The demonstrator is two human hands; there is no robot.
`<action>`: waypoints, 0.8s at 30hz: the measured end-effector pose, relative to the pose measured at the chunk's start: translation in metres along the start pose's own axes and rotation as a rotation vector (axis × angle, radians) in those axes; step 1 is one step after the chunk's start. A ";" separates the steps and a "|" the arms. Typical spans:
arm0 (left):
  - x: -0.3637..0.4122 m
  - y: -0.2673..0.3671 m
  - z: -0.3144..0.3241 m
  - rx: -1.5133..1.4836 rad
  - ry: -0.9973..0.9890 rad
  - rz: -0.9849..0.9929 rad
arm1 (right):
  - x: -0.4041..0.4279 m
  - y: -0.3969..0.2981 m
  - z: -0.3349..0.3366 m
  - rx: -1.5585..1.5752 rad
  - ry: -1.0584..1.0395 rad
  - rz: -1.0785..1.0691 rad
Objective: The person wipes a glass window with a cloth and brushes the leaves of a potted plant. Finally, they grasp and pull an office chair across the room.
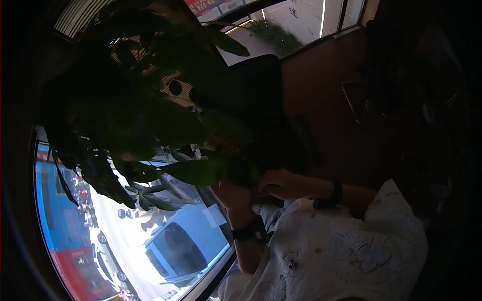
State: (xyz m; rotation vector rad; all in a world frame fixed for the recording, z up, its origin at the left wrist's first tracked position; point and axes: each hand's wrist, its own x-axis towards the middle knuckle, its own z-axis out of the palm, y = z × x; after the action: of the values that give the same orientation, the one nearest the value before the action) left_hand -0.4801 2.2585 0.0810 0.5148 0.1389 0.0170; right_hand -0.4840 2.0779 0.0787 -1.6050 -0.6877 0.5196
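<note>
My left hand (232,193) is raised under a broad green plant leaf (194,172), and its fingertips are hidden by the leaf and deep shade. Close by on the right, my right hand (283,184) has curled fingers at the leaf's dark end. Whether either hand grips the leaf is too dark to tell. A dark band circles each wrist. The leaf belongs to a large leafy potted-type plant (150,120) that fills the upper left, mostly in shadow; its pot cannot be made out.
A bright window (124,240) lies left, with a blue vehicle (180,244) and a white car (103,259) outside. Another glazed opening (278,34) is at the top. A dark chair-like shape (260,90) stands beyond my hands, and a metal-framed seat (354,101) farther right.
</note>
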 end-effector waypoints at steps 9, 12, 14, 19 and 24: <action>-0.026 -0.010 -0.070 -0.064 0.095 -0.209 | -0.051 0.038 -0.002 -0.063 0.182 0.301; -0.041 -0.007 -0.093 -0.118 0.138 -0.233 | -0.076 0.047 0.000 -0.103 0.313 0.331; -0.056 -0.005 -0.142 0.059 0.079 -0.214 | -0.088 0.034 0.003 -0.091 0.360 0.386; -0.078 -0.015 -0.157 0.005 0.150 -0.226 | -0.116 0.065 0.010 -0.170 0.498 0.462; -0.107 -0.026 -0.195 0.003 0.122 -0.309 | -0.135 0.078 0.022 -0.260 0.498 0.486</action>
State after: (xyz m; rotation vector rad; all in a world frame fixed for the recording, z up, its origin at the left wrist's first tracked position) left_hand -0.6137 2.3258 -0.0860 0.4905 0.3370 -0.2540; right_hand -0.5856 1.9947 -0.0087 -2.0593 0.0195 0.3584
